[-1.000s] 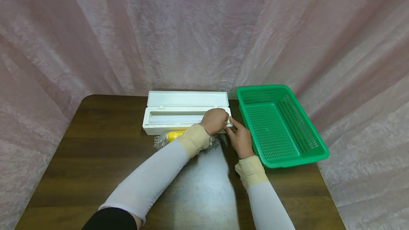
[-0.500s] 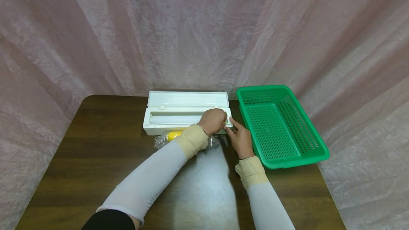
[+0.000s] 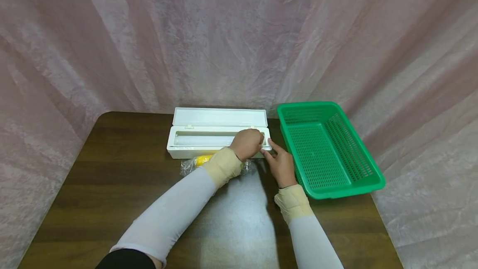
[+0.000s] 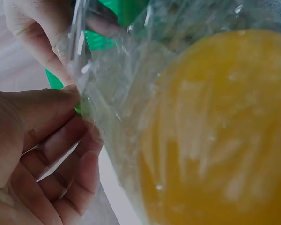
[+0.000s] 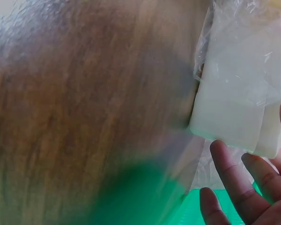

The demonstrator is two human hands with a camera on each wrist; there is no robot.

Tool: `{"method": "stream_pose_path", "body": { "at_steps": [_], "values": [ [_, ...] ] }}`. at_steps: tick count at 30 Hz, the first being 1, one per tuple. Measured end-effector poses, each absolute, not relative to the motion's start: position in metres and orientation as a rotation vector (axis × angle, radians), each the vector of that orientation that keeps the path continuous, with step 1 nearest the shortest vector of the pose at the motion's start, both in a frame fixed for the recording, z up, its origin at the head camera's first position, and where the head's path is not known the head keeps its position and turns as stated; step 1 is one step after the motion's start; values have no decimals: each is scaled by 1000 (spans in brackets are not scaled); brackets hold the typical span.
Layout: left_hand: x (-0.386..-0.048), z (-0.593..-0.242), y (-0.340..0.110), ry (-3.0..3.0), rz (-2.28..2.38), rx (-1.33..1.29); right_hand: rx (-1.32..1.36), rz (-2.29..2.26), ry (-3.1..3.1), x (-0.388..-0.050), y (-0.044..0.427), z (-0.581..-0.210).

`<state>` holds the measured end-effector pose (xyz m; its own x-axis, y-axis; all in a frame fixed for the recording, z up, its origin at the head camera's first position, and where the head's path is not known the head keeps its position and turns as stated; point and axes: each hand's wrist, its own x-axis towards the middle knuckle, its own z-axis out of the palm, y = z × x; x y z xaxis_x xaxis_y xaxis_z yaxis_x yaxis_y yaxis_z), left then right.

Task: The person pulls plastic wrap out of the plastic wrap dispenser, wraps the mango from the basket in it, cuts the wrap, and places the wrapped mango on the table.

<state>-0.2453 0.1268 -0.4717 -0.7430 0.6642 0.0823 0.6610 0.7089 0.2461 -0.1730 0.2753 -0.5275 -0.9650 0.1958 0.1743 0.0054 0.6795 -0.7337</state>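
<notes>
A long white box (image 3: 183, 153) stands on the table with its hinged lid (image 3: 220, 116) tipped back. Inside it lies a white roll (image 3: 201, 140). My left hand (image 3: 246, 143) reaches across to the right part of the box; in the left wrist view its thumb and index finger pinch a small green piece (image 4: 78, 109), mostly hidden. My right hand (image 3: 281, 165) grips the box's right end, thumb in front and index finger at the corner. In the right wrist view other fingers (image 5: 232, 176) extend beside that end. A yellow object (image 3: 203, 160) in clear plastic lies in front, partly under the left wrist.
A green perforated basket (image 3: 358, 189) stands right of the box, close to the right hand. The brown wooden table (image 3: 123, 177) has a rounded back left corner. Pink curtains (image 3: 224, 45) hang behind it.
My left hand has shifted slightly left along the box. The right hand keeps its place at the box's right end. Box, yellow object and basket look unmoved.
</notes>
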Motion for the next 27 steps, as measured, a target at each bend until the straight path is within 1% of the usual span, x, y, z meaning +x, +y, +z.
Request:
{"method": "stream_pose_path", "body": {
  "at_steps": [12, 27],
  "values": [
    [-240, -470, 120, 2928, 334, 1181, -159, 1130, -2650, -172, 274, -528],
    [-241, -468, 104, 2937, 364, 1125, -194, 1110, -2645, -174, 276, -532]
  ]
}}
